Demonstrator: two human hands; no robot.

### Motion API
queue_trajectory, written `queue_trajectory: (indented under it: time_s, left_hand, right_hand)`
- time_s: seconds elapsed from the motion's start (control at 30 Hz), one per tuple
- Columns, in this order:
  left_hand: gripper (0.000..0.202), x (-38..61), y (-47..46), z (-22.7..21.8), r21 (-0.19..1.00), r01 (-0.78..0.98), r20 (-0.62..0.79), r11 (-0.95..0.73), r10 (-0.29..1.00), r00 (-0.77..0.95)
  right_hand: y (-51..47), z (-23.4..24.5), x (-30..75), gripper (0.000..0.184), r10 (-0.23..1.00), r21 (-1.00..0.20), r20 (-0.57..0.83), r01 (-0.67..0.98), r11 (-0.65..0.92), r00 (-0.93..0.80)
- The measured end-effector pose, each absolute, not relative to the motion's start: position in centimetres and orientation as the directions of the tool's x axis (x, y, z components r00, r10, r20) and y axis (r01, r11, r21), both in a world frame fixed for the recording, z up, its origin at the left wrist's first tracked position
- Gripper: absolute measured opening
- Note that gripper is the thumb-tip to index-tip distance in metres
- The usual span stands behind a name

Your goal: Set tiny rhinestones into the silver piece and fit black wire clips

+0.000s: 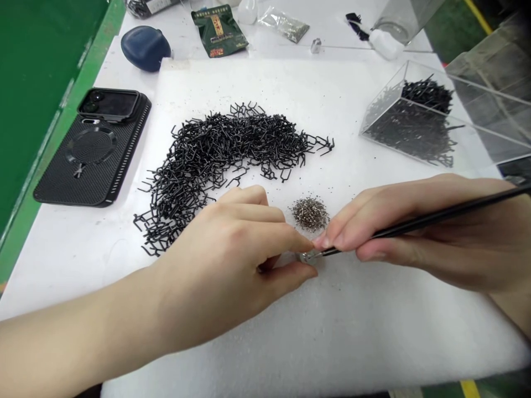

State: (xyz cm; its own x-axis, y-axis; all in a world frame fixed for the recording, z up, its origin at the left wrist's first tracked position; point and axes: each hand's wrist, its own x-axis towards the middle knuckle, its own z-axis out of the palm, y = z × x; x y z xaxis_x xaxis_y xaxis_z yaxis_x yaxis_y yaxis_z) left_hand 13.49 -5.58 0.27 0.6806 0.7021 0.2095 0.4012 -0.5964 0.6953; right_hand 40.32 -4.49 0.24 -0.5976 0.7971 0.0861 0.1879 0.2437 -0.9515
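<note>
**Left hand** (224, 260): at 6 o'clock from the foam centre; thumb and fingertips close narrowly, pinching the small silvery piece.

**Right hand** (418, 235): enters at 3 o'clock; holds the black tweezers in a pencil grip, fingers curled narrowly along the shaft.

**Small silvery piece** (305, 257): lies between the left thumb and forefinger, at the tweezer tips, just above the foam; mostly hidden, exact form cannot be told.

**Black tweezers** (418, 224): run from 3 o'clock toward the piece, tips touching or just beside it.

**Grey glittering granules** (310, 214): small heap on the foam, just beyond the fingertips at 12 o'clock.

**Black bent wire pieces** (207, 171): tangled, curved band on the foam, at 10 o'clock from the hands; the left hand lies against its lower end.

**Clear acrylic box** (409, 116): at 1 o'clock, tilted on its edge, holding more black wire pieces.

**White foam sheet** (332, 331): lies on the surface and carries the wire, granules and hands.

**White surface** (62, 265): extends beyond the foam at 9 o'clock, bordered by a green edge.

**Phone in black case** (93, 149): lies at 9 o'clock, beside the foam.

**Navy pouch** (145, 48): at 11 o'clock.

**Green foil packet** (219, 30): at 12 o'clock.
</note>
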Motion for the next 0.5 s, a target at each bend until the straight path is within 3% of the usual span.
queue_trajectory:
  time_s: [0.03,0.1,0.5]
  left_hand:
    - [0.009,13.47,-5.58,0.23,0.697,0.377,0.246,-0.609,0.698,0.672]
    - [0.010,13.50,-5.53,0.15,0.703,0.410,0.177,-0.582,0.700,0.692]
    - [0.007,13.44,-5.41,-0.19,0.702,0.378,0.226,-0.604,0.691,0.686]
  right_hand:
    - [-4.51,0.21,40.31,0.013,0.801,-0.956,0.084,0.179,0.233,-0.593]
    - [-4.57,0.16,40.33,0.016,0.807,-0.961,0.074,0.173,0.214,-0.586]
    - [-4.63,0.15,40.62,0.010,0.796,-0.947,0.071,0.209,0.243,-0.601]
